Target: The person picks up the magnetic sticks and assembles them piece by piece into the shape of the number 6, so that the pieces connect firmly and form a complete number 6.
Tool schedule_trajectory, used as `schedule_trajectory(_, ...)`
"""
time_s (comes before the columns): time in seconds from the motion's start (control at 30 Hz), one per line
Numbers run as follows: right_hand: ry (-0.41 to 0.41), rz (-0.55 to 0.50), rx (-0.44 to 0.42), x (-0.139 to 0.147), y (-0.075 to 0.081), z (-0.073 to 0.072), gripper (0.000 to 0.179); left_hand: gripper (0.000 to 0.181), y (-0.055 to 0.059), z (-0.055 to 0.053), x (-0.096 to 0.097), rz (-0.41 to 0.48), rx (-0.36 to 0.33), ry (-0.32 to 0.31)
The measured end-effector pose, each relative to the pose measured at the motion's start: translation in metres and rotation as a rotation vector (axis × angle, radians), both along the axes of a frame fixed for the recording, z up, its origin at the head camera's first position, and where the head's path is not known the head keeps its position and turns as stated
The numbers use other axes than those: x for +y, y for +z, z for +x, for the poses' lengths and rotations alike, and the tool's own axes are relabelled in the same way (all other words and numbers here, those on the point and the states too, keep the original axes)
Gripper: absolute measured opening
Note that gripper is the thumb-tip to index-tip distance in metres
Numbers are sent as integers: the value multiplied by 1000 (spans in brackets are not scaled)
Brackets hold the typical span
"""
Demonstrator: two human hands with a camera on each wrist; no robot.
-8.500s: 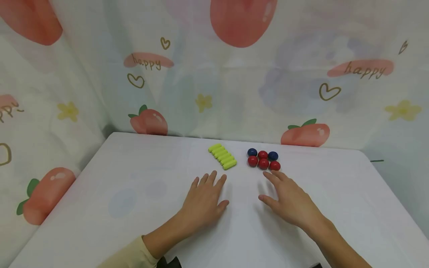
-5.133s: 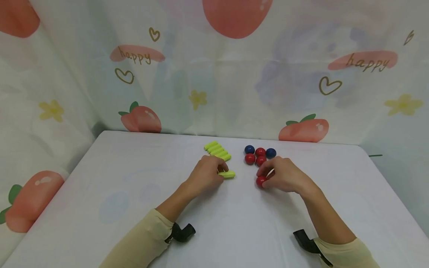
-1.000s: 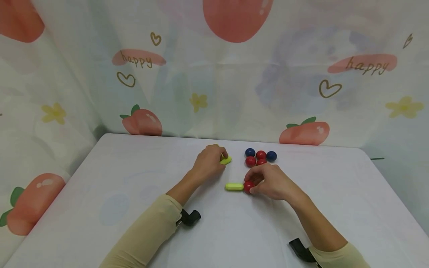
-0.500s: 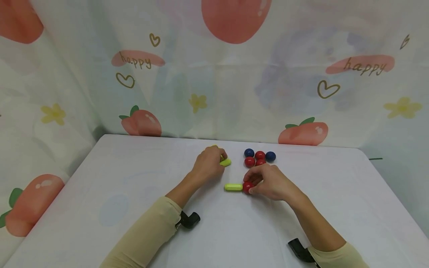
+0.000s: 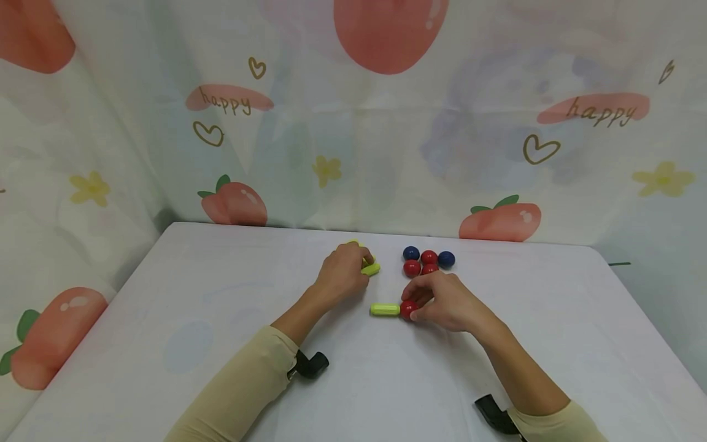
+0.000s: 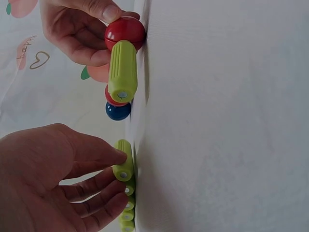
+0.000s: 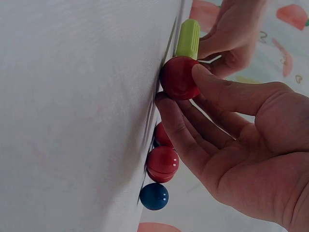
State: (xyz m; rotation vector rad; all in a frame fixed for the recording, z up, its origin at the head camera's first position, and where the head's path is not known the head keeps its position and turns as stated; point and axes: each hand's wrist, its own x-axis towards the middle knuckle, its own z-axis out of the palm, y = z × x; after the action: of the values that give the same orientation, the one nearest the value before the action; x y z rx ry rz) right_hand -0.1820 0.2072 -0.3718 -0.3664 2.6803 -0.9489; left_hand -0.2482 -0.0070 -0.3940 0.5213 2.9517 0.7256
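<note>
Ball [image 5: 408, 309], red, on the white table [image 5: 342, 399], pinched between thumb and fingers of the right hand [image 5: 450, 301]. 1 green rod [image 5: 385, 309] touches its left side, end on. Behind and left of the ball, the left hand [image 5: 342, 271] clamps an outer rod [image 6: 123, 170] beside more rods [image 6: 128, 205]. Behind the ball: 3 red balls [image 5: 412, 268], 2 blue balls [image 5: 446, 259].

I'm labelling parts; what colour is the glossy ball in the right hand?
The glossy ball is red, clearest in the right wrist view.
</note>
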Motion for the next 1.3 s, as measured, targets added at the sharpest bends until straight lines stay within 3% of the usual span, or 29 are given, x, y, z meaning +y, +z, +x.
schedule_trajectory(1.3, -17, -7, -9, 0, -1, 2, 25, 24, -2, -1, -3, 14, 42, -22)
